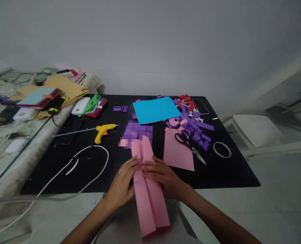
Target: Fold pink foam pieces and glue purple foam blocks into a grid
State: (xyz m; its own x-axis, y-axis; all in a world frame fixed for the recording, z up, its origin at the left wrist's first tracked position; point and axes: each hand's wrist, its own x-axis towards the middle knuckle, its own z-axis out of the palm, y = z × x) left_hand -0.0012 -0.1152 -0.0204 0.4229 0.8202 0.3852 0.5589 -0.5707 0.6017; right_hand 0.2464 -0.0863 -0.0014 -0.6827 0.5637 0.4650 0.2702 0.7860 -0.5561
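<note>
A long pink sheet of paper (150,200), its two sides folded in so the edges meet along a lengthwise seam, slopes from the table's front edge toward my lap. My left hand (123,181) grips its left side, fingers lying on top and the thumb tucked at the edge. From the right, my right hand (163,174) clasps the other side, fingertips at the seam and the thumb hidden. Just beyond the paper's far end lie purple paper pieces (147,130), partly pixelated. Scissors (192,147) rest on a flat pink sheet (177,154) to the right.
A blue sheet (156,110) lies at the back amid purple strips (191,125) and red scraps (187,101). Left of my hands are a yellow glue gun (103,131) and a looping white cable (107,159). A tape ring (222,149) sits at right. Cluttered glass table (3,118) stands left.
</note>
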